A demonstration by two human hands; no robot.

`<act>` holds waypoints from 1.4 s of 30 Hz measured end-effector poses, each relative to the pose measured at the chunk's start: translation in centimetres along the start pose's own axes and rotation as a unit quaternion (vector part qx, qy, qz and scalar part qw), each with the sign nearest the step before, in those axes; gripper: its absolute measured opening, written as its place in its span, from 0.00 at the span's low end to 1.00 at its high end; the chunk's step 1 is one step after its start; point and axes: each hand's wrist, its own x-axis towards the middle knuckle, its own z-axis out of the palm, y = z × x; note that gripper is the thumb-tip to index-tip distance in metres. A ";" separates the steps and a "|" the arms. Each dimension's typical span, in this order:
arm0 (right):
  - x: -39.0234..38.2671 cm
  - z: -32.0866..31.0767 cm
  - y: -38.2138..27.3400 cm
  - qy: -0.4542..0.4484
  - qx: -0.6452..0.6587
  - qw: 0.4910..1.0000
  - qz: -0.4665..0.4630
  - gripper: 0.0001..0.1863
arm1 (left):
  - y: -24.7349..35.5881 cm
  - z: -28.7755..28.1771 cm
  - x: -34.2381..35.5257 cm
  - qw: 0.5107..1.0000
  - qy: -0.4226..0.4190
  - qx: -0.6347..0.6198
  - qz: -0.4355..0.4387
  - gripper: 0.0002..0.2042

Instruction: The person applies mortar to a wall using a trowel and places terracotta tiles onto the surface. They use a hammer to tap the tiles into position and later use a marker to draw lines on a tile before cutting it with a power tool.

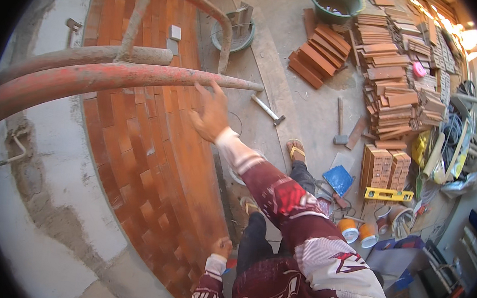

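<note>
My right hand [210, 113] reaches up and forward with its fingers apart. Its fingertips are at the underside of a worn red metal pipe [143, 76]; whether they touch it I cannot tell. My left hand [221, 247] is curled closed low beside the edge of an orange-brown tiled surface [160, 182]. What it holds, if anything, is hidden. The pipe belongs to a bent tubular frame [204, 9] that crosses over the tiles. Beneath it runs a thicker dusty grey pipe [99, 62]. A small white block [175, 32] lies on the tiles.
Right of the tiles lie a white-handled hammer [268, 110], a wooden-handled mallet [340, 121] and stacked brown tiles [320, 54]. Further right are tile piles [387, 74], a yellow spirit level [389, 195] and orange-and-white buckets [348, 230]. Two tubs [241, 43] stand at the back.
</note>
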 end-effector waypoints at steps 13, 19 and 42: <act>-15.2 0.6 53.4 -0.319 -0.527 0.785 0.070 0.26 | -19.0 10.5 8.6 0.970 -0.055 0.129 -0.196 0.50; -13.9 1.5 59.8 -0.337 -0.604 0.720 -0.064 0.15 | -20.9 14.3 7.8 0.968 0.074 0.102 -0.215 0.61; -26.3 -11.4 12.8 -0.385 -0.457 0.800 0.062 0.26 | -13.2 -3.4 -26.6 0.775 0.327 -0.445 0.305 0.12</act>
